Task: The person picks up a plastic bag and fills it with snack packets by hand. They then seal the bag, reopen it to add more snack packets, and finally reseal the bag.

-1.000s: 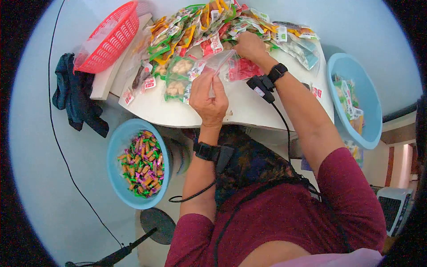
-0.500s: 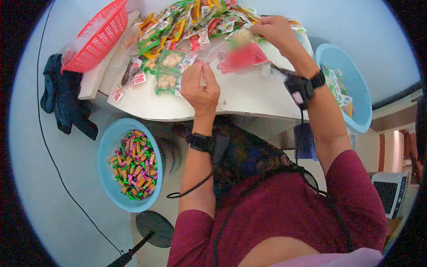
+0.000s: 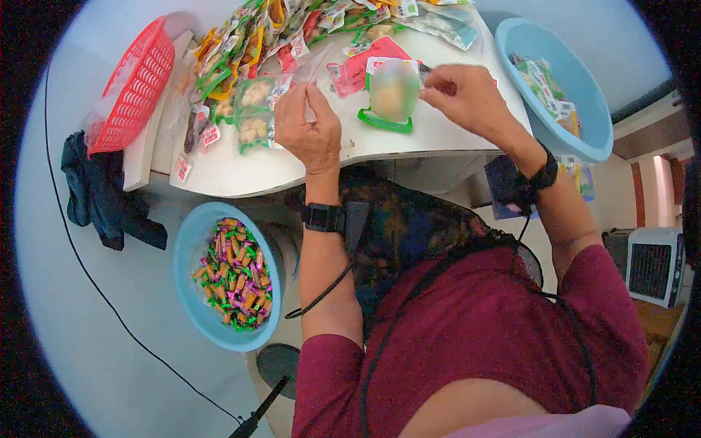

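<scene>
My left hand point(image 3: 309, 128) is closed in a pinch at the near edge of the table, on the edge of a clear plastic bag point(image 3: 314, 66) that stretches up from the fingertips. My right hand point(image 3: 467, 102) has its fingers curled and its thumb at the right edge of a green-edged snack packet point(image 3: 393, 123); part of that packet's front is blurred. Under and behind it lies a red packet point(image 3: 349, 78). Left of my left hand are two clear, green-edged packets of pale pieces point(image 3: 254, 130).
Many mixed snack packets point(image 3: 292, 33) heap along the back of the white table point(image 3: 350, 171). A red basket point(image 3: 139, 91) tilts at the left. A blue tub point(image 3: 274, 314) of wrapped sweets stands below; another blue tub point(image 3: 595, 135) with packets is at the right. A black cable point(image 3: 109, 310) crosses the left side.
My right hand has come down and slightly right, and the green-edged packet now lies lower, over part of the red packet. My left hand keeps its pinch. The whole view has shifted a little.
</scene>
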The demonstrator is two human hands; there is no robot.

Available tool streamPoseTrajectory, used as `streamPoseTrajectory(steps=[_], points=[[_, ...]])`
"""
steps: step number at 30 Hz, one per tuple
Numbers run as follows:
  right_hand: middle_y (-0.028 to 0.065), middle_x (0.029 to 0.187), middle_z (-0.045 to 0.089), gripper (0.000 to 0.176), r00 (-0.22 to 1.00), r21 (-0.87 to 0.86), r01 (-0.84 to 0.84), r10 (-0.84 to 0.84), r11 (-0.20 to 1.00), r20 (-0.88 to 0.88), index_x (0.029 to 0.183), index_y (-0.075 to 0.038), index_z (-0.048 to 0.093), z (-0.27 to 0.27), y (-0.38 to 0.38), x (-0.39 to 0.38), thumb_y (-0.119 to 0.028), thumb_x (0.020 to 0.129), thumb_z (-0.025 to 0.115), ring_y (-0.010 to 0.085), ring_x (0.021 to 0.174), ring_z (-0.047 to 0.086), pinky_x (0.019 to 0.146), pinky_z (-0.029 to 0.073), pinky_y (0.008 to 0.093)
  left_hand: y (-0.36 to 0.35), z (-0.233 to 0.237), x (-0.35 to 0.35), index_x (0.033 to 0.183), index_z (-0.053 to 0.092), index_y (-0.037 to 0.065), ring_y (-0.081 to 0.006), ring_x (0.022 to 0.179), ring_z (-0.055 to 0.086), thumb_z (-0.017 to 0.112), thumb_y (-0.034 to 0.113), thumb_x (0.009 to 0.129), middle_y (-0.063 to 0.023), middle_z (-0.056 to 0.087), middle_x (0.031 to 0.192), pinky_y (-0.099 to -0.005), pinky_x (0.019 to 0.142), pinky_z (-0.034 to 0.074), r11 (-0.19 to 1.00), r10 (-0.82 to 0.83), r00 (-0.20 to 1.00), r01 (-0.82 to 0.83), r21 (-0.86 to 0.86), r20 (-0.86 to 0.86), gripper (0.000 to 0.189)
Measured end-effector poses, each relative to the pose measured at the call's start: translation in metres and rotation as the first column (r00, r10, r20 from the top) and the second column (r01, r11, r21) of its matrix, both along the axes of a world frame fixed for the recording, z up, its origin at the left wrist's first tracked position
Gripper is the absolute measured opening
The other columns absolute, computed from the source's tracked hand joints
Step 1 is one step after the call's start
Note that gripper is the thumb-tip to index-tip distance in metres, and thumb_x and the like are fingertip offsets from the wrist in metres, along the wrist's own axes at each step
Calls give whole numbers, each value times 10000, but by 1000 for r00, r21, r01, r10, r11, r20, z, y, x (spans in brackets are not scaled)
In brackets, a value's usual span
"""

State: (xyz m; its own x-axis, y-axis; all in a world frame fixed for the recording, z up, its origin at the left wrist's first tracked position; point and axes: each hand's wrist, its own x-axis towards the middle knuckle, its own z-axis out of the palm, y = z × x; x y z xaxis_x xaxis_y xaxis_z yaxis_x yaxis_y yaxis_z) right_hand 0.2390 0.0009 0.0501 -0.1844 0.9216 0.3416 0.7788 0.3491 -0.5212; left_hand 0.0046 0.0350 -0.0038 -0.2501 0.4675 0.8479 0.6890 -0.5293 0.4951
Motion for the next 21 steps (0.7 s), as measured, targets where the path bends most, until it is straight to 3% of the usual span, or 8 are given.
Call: streamPoseTrajectory(steps=[2, 3, 6, 9, 12, 15, 18, 21], points=[[161, 810, 675, 332, 994, 122, -102, 96, 987, 58, 905, -31, 686, -1, 23, 1, -336, 776, 676, 321, 702, 642, 656, 507, 411, 4, -1, 2, 843, 653, -13, -313, 784, 614, 630, 33, 801, -142, 655, 844, -387, 716, 484, 997, -19, 1000, 18, 76, 6, 67], [156, 926, 661, 410, 981, 120, -156, 139, 980, 136, 1059, -39, 658, -6, 37, 2, -311, 756, 711, 263, 798, 614, 709, 491, 359, 5, -2, 1, 842, 655, -10, -310, 790, 609, 634, 38, 795, -138, 651, 847, -387, 715, 480, 994, -23, 1000, 22, 111, 7, 70], [184, 990, 647, 543, 947, 95, -212, 180, 973, 266, 1159, -44, 611, -5, 62, -12, -338, 722, 739, 311, 875, 612, 771, 491, 377, 2, 5, 0, 820, 657, 12, -300, 787, 581, 646, 55, 763, -115, 619, 831, -389, 687, 463, 982, 120, 983, -96, 163, -141, 72], [175, 1009, 647, 668, 938, 5, -254, 245, 967, 245, 1209, -16, 567, -14, 85, -18, -355, 674, 780, 306, 900, 616, 801, 487, 374, -3, 7, 1, 816, 658, 41, -295, 766, 552, 660, 88, 729, -100, 578, 796, -396, 665, 446, 980, 196, 957, -194, 33, -214, 99], [151, 1020, 654, 705, 911, -372, -228, 332, 900, 246, 1217, -3, 550, 12, 93, -27, -325, 647, 810, 258, 916, 619, 798, 487, 353, 1, 6, 4, 841, 653, 62, -295, 726, 532, 674, 119, 709, -93, 548, 770, -408, 637, 431, 979, 195, 958, -177, 101, -209, 145], [93, 945, 665, 609, 963, -409, -202, 257, 890, 84, 1155, 12, 591, 2, 103, -20, -266, 659, 811, 182, 852, 608, 756, 480, 310, -12, 4, 8, 926, 630, 68, -293, 728, 531, 686, 137, 687, -92, 535, 794, -411, 630, 432, 978, 202, 954, -206, 4, -223, 255], [41, 849, 656, 455, 943, -508, -280, 333, 814, 13, 1061, 8, 637, 8, 104, -18, -210, 691, 787, 121, 765, 576, 704, 465, 271, -26, 7, 13, 954, 615, 62, -297, 751, 542, 682, 130, 687, -97, 534, 803, -414, 638, 444, 972, 215, 955, -230, -51, -207, 284], [6, 789, 640, 300, 936, -406, -342, 346, 847, -68, 959, 16, 656, 5, 97, -12, -178, 745, 741, 86, 704, 542, 680, 445, 251, -26, -2, 14, 927, 607, 57, -294, 735, 539, 680, 102, 695, -97, 518, 769, -415, 620, 440, 979, 189, 973, -197, -47, -134, 246]])
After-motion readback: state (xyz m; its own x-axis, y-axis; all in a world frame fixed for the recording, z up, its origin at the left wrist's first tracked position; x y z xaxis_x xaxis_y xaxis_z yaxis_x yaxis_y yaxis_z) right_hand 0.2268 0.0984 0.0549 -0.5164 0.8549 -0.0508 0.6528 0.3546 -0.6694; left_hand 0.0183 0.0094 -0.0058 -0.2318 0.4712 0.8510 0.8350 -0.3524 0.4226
